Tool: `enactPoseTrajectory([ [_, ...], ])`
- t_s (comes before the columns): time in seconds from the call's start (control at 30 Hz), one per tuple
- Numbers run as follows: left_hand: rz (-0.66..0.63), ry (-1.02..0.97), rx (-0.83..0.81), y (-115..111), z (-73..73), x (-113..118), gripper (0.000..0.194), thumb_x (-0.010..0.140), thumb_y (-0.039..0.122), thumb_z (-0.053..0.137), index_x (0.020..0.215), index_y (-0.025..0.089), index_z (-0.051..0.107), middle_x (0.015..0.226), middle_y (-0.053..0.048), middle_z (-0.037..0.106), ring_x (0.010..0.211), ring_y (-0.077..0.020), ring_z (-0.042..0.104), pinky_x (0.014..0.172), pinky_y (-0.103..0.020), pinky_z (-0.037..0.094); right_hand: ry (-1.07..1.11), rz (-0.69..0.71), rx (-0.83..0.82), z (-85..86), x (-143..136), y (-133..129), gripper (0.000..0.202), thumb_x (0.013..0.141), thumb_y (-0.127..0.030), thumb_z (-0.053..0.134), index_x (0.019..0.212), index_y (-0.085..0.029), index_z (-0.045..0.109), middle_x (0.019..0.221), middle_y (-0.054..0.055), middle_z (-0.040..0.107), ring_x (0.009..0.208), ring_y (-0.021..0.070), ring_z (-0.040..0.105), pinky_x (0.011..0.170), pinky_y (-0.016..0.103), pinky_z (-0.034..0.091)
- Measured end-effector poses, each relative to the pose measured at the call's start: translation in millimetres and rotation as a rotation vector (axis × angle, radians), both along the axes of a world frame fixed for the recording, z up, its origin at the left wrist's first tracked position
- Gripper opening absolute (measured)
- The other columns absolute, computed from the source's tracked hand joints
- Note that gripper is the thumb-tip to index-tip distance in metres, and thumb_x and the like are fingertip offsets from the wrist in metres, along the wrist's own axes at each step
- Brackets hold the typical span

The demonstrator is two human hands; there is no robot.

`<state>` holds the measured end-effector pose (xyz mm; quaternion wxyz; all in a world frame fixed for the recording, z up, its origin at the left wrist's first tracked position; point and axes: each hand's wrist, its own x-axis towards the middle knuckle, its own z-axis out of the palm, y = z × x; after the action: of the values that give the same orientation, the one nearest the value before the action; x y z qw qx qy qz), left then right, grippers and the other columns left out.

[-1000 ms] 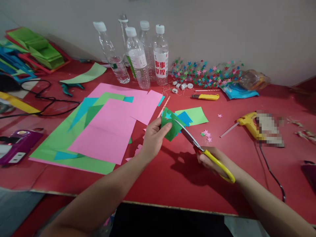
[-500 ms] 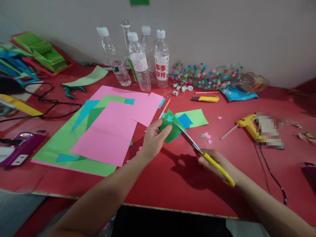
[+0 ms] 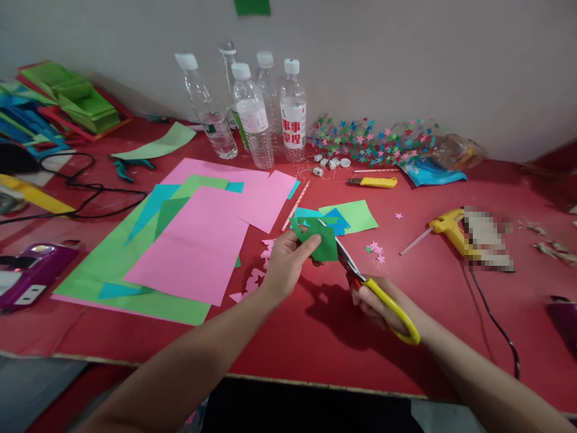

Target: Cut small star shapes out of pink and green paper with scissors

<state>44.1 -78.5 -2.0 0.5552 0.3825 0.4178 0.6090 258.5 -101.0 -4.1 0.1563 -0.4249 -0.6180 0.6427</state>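
Note:
My left hand [image 3: 286,261] pinches a small dark green paper [image 3: 325,243] between thumb and fingers above the red table. Fingers of my right hand [image 3: 376,304] are wrapped round scissors with yellow handles [image 3: 396,310]; their blades reach up-left to the green paper, with the tips partly behind or in it. Just behind the paper lie a light green sheet [image 3: 360,216] and blue paper pieces [image 3: 336,219]. Small pink and green stars [image 3: 377,251] rest to the right. Pink cut scraps [image 3: 250,285] lie left of my left hand.
Large pink sheets [image 3: 193,240] and green ones cover the table's left. Plastic bottles [image 3: 255,120] stand at the back, beside a star-covered clear bottle [image 3: 374,143] lying down. A yellow cutter [image 3: 378,182] and a glue gun [image 3: 451,228] with its cord lie to the right.
My left hand has turned the green paper, so its edges now lie nearly level. The scissors have shifted slightly left and down with my right hand. The view has moved a little.

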Motion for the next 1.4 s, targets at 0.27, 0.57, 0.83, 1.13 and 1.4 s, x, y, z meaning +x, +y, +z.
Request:
enactPoseTrajectory([
  [0.27, -0.024, 0.002, -0.008, 0, 0.8, -1, 0.014, 0.081, 0.029, 0.066, 0.076, 0.017, 0.063, 0.062, 0.003, 0.061, 0.051, -0.0074, 0.056, 0.049, -0.021, 0.048, -0.018, -0.028, 0.034, 0.4, -4, -5, 0.051, 0.089, -0.067, 0.042, 0.074, -0.018, 0.045, 0.052, -0.007, 0.038, 0.038, 0.0054, 0.034, 0.036, 0.019, 0.024],
  [0.57, -0.041, 0.027, 0.015, 1, 1.0, -2, 0.016, 0.082, 0.029, 0.064, 0.073, 0.016, 0.061, 0.06, 0.003, 0.06, 0.051, -0.0071, 0.055, 0.049, -0.02, 0.047, -0.138, -0.038, 0.144, 3.0, -6, -3, 0.054, 0.087, -0.069, 0.041, 0.068, -0.019, 0.043, 0.056, -0.004, 0.04, 0.046, 0.008, 0.035, 0.042, 0.022, 0.025],
  [0.83, -0.041, 0.029, 0.028, 1, 1.4, -3, 0.013, 0.082, 0.028, 0.064, 0.077, 0.016, 0.063, 0.062, 0.003, 0.06, 0.051, -0.007, 0.055, 0.049, -0.02, 0.047, -0.159, -0.033, 0.164, 7.7, -8, -1, 0.051, 0.087, -0.067, 0.042, 0.067, -0.02, 0.04, 0.055, -0.004, 0.039, 0.047, 0.0083, 0.033, 0.042, 0.023, 0.025],
  [1.13, -0.029, 0.026, 0.029, 2, 0.0, -5, 0.017, 0.08, 0.028, 0.065, 0.068, 0.017, 0.058, 0.059, 0.004, 0.055, 0.049, -0.0068, 0.053, 0.045, -0.019, 0.045, -0.179, -0.018, 0.151, 13.3, -6, 3, 0.048, 0.083, -0.064, 0.051, 0.066, -0.021, 0.038, 0.053, -0.005, 0.037, 0.046, 0.0081, 0.031, 0.043, 0.023, 0.023],
  [1.4, -0.016, -0.011, -0.043, 6, 7.2, -10, 0.012, 0.074, 0.027, 0.066, 0.072, 0.015, 0.065, 0.056, 0.003, 0.057, 0.046, -0.0062, 0.049, 0.041, -0.018, 0.04, -0.176, -0.025, 0.143, 17.8, -3, 5, 0.049, 0.081, -0.065, 0.052, 0.064, -0.021, 0.038, 0.053, -0.005, 0.036, 0.044, 0.0075, 0.03, 0.041, 0.023, 0.023],
])
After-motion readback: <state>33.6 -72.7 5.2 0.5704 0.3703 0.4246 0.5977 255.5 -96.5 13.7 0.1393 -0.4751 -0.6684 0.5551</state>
